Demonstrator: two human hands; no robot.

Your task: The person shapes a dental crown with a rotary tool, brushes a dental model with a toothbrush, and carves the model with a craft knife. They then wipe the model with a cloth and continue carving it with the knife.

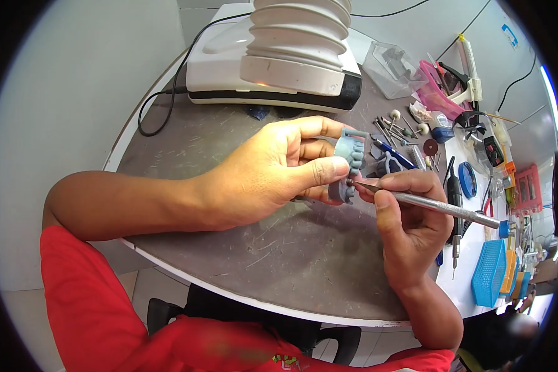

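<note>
Above the worktop, my left hand [263, 164] grips a grey-blue dental model [349, 150] between thumb and fingers, its row of teeth facing right. Part of the model is hidden behind the thumb. My right hand [415, 226] is closed in a pen grip around a silver hobby knife [443, 205]. The knife's pointed tip reaches the lower part of the model, just below my left thumb. The knife's round handle end sticks out to the right past my fingers.
A ribbed white suction hose [301, 43] hangs over a white machine [217, 68] at the back. Burs and polishing tips [403, 127] lie right of the model. A rotary handpiece [456, 208], a blue basket [490, 273] and a clear bin [390, 71] stand around the right side.
</note>
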